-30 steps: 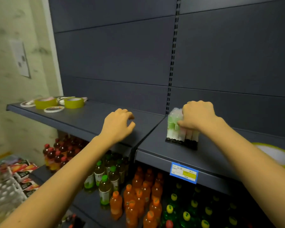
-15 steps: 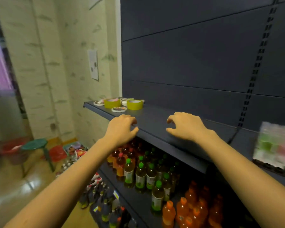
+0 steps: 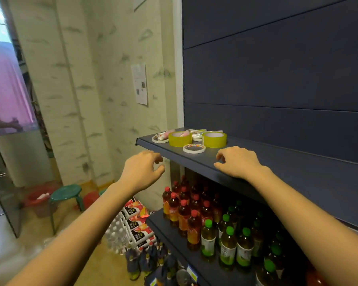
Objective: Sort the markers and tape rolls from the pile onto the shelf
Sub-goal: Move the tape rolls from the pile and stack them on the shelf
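My empty, loosely curled right hand is nearer than my empty left hand; the flat white tape ring lies just beyond it on the dark metal shelf.

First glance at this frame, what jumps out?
Two bright yellow tape rolls sit among flat white rolls at the left end of the dark upper shelf. Both hands are empty: the right hand rests on the shelf just short of the tape, the left hand hangs off its front edge. Below, rows of drink bottles fill the lower shelf.
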Motion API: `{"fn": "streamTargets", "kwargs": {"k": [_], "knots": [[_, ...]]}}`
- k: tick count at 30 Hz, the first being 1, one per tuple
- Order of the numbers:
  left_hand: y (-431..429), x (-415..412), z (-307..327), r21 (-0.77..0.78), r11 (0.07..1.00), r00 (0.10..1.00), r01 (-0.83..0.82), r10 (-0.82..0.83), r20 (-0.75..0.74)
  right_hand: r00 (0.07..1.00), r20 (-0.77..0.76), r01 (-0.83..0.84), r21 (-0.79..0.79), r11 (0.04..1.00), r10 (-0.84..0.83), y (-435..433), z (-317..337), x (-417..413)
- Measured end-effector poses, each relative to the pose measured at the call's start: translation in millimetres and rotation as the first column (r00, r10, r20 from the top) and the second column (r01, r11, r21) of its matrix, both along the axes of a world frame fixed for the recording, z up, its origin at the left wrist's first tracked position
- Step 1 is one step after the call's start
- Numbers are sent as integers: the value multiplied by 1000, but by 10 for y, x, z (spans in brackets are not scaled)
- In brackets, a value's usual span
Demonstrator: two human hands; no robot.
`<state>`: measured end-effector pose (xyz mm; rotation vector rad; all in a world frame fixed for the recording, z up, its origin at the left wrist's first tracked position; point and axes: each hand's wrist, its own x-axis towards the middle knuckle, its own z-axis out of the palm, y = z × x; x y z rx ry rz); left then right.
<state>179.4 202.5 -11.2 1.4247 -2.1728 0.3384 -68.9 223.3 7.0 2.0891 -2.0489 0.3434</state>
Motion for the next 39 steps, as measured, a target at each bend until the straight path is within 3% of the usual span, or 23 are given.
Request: {"fn": "streamTargets", "kwargs": {"k": [9,17,24,30,34,39], "knots": [[-849,29,-134,20,996,996,82,-81,-40,995,-9,97,47,994,-97,-772,-12,-74],[-1701,-333,-32,21,993,992,116,-115,-45,971,31,237,-45,970,-236,-1607,89,-486],[-2268,-692,-12,216,975,991,55,-80,106,918,121,372,73,925,-378,-2286,120,-733],[-2510,-928,-149,381,924,987,28,-85,134,864,185,437,185,880,-468,-2617,31,-775],[-2633,-951,-100,430,898,977,91,-164,135,831,251,431,274,860,-496,-2696,-4,-816],[-2754,-924,23,360,900,959,246,-280,45,827,222,484,187,855,-517,-2651,-37,-862]]}}
